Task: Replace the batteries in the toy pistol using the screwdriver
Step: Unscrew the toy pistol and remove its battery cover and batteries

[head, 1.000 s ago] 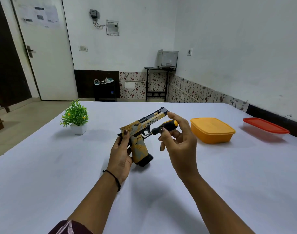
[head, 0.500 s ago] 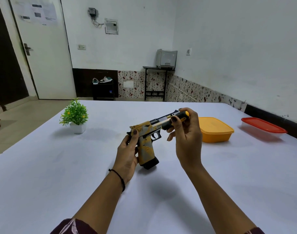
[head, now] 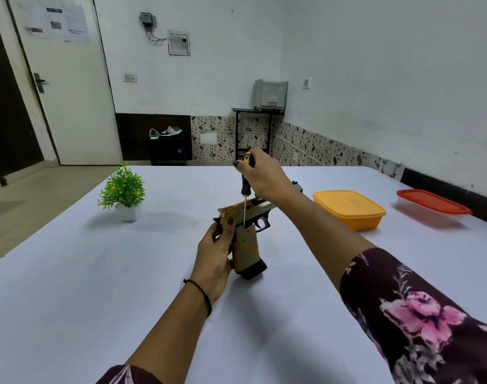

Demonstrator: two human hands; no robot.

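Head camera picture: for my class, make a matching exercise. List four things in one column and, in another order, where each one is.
Things:
1 screwdriver
2 toy pistol
3 potted plant
4 orange box

Places:
A gripped in the left hand
B standing on the table, on its right side
C held upright in the right hand
D standing on the table, on its left side

Pairs: 1-C, 2-A, 3-D, 4-B

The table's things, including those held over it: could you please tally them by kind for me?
toy pistol: 1
screwdriver: 1
lidded containers: 2 (orange container, red-lidded container)
potted plant: 1
Total: 5
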